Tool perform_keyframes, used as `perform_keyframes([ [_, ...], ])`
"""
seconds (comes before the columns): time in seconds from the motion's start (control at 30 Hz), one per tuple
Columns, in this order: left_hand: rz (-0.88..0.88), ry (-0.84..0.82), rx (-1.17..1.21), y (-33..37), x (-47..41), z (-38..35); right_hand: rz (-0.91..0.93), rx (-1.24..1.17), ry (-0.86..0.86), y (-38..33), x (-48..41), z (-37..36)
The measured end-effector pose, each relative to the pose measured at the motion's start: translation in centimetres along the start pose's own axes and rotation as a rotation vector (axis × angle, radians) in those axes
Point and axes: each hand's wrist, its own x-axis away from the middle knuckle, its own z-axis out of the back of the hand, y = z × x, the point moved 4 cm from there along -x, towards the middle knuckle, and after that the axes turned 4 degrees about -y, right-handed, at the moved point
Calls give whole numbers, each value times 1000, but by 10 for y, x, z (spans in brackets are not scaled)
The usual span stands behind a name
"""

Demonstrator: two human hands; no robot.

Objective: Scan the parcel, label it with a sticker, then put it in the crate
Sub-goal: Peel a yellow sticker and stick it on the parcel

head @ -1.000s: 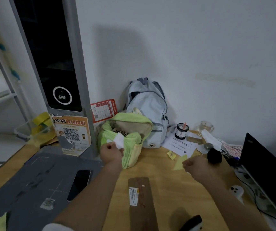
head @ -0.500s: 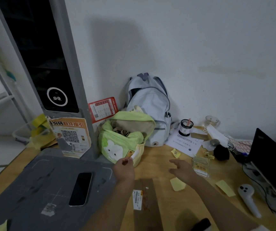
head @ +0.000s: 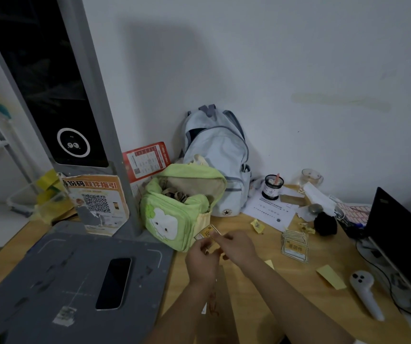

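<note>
phone (head: 114,283) on scanner base (head: 50,274) — left, sticker stack (head: 295,245) right of hands

A small yellow-edged sticker (head: 206,233) is held up tilted just above the wooden desk, in front of the green bag. The flat brown parcel (head: 220,301) lies near, mostly hidden under the forearms, apparently lengthwise.

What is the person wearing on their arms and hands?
Nothing on the hands: the left hand and right hand are bare, with no gloves. No watch shows on either wrist. Both forearms are bare. A bit of white sleeve peeks in at the bottom edge by the right arm.
</note>
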Motion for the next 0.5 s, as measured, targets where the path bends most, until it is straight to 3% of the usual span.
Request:
perform_keyframes([
  [0.2, -1, -97, 18, -4, 3, 2, 2, 55, 88, 6, -1, 3],
  [0.4, 80, 120, -21, -11, -8, 31, 84, 117, -64, 3, -1, -4],
  [0.5, 97, 144, -40, -21, -18, 37, 106, 162, -140, 7, -2, -9],
])
